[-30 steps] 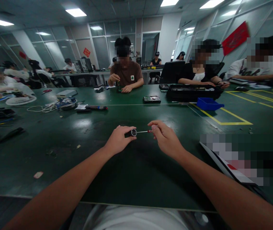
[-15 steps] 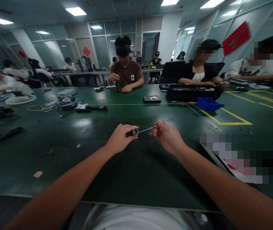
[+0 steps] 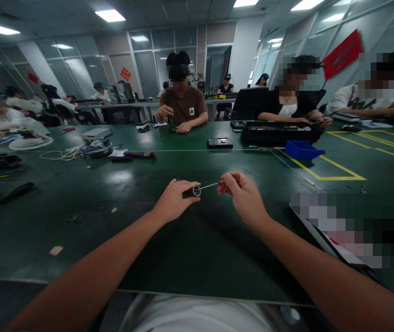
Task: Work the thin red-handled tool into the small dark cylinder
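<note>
My left hand [image 3: 172, 201] is closed around a small dark cylinder [image 3: 196, 191], whose round, light-rimmed open end faces right. What the cylinder belongs to I cannot make out. My right hand [image 3: 243, 196] pinches the reddish handle of a screwdriver [image 3: 209, 186]; most of the handle is hidden by the fingers. The thin metal shaft runs left from the fingers, and its tip reaches into the cylinder's open end. Both hands are just above the green table [image 3: 169, 258].
A screwdriver with a dark handle [image 3: 19, 191] lies at the left. Farther back are a dark pen-like tool [image 3: 140, 155], a circuit-board unit [image 3: 219, 143], a blue bin [image 3: 303, 150] and a black casing [image 3: 280, 134]. Papers [image 3: 325, 221] lie right. A co-worker [image 3: 183, 103] sits opposite.
My right hand has turned about the screwdriver's handle, the thumb now lying over the top and covering more of it. The left hand and the cylinder stay nearly in place.
</note>
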{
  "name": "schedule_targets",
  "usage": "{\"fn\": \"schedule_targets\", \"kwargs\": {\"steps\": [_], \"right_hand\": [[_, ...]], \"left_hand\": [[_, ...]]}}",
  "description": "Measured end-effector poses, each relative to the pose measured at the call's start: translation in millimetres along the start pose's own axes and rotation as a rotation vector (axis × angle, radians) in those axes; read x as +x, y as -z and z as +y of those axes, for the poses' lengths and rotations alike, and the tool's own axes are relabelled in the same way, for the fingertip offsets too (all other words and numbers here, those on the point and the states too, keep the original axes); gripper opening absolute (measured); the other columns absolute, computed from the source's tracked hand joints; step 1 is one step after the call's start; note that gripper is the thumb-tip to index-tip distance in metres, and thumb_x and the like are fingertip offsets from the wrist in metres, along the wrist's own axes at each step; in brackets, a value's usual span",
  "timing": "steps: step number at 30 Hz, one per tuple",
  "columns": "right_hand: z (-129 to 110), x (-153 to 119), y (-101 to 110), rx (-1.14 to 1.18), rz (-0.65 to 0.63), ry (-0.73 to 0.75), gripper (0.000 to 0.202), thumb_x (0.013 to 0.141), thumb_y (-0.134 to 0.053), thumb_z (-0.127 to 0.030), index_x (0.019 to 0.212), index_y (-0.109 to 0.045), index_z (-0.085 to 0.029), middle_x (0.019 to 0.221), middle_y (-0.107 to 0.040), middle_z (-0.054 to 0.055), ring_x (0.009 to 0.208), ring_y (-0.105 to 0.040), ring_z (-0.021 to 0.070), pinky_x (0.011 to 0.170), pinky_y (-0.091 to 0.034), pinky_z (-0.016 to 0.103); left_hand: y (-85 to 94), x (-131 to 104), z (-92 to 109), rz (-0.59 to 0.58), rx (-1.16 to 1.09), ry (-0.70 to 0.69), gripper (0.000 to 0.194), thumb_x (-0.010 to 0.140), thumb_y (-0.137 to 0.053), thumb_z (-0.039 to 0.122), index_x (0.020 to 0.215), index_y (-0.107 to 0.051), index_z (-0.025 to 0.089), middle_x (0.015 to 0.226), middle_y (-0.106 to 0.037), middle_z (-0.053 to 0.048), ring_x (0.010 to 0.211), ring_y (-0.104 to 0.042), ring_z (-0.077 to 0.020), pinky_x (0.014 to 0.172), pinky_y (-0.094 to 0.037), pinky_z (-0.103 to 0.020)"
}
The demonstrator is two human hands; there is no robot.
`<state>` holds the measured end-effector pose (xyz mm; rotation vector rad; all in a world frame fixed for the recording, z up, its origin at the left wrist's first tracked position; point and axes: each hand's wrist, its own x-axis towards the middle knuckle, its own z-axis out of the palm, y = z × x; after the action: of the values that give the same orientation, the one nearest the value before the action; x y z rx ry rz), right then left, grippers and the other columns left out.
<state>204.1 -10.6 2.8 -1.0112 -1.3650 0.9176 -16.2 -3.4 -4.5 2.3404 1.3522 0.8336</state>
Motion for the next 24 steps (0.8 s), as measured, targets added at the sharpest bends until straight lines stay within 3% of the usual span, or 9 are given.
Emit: {"fn": "schedule_targets", "kwargs": {"steps": [5, 14, 20, 24], "right_hand": [[-8.1, -1.8, 2.3, -0.138, 0.009, 0.024, 0.031, 0.091, -0.060, -0.049, 0.087, -0.065, -0.019, 0.072, -0.071, 0.005, 0.068, -0.067, 0.0188, 0.069, -0.053, 0.035], [-4.4, 0.0, 1.5, -0.095, 0.006, 0.011, 0.031, 0.089, -0.062, -0.049, 0.085, -0.067, -0.018, 0.071, -0.072, 0.005, 0.066, -0.068, 0.0191, 0.068, -0.053, 0.035], [-13.4, -3.5, 4.8, -0.293, -0.016, 0.036, 0.033, 0.088, -0.063, -0.051, 0.082, -0.069, -0.019, 0.059, -0.066, 0.001, 0.055, -0.062, 0.0166, 0.056, -0.046, 0.030], [-13.9, -7.2, 5.6, -0.348, -0.106, 0.154, 0.019, 0.091, -0.059, -0.038, 0.094, -0.067, -0.021, 0.074, -0.070, 0.002, 0.067, -0.065, 0.0180, 0.062, -0.048, 0.031]], "left_hand": [[-0.2, 0.0, -0.6, 0.003, 0.010, -0.007, 0.042, 0.088, -0.073, 0.032, 0.129, -0.066, 0.028, 0.127, -0.070, -0.005, 0.118, -0.061, -0.0265, 0.118, -0.026, -0.059], [0.5, -0.4, 1.3, 0.009, 0.010, -0.027, 0.039, 0.088, -0.072, 0.032, 0.126, -0.067, 0.027, 0.123, -0.072, -0.005, 0.112, -0.063, -0.0256, 0.113, -0.033, -0.056], [-0.3, -0.1, 0.3, 0.003, 0.021, -0.024, 0.039, 0.088, -0.072, 0.031, 0.127, -0.067, 0.027, 0.122, -0.071, -0.005, 0.113, -0.063, -0.0267, 0.113, -0.034, -0.056], [-0.1, -0.2, -1.5, 0.000, 0.028, -0.007, 0.039, 0.088, -0.071, 0.031, 0.127, -0.067, 0.027, 0.121, -0.072, -0.005, 0.112, -0.063, -0.0266, 0.112, -0.036, -0.055]]}}
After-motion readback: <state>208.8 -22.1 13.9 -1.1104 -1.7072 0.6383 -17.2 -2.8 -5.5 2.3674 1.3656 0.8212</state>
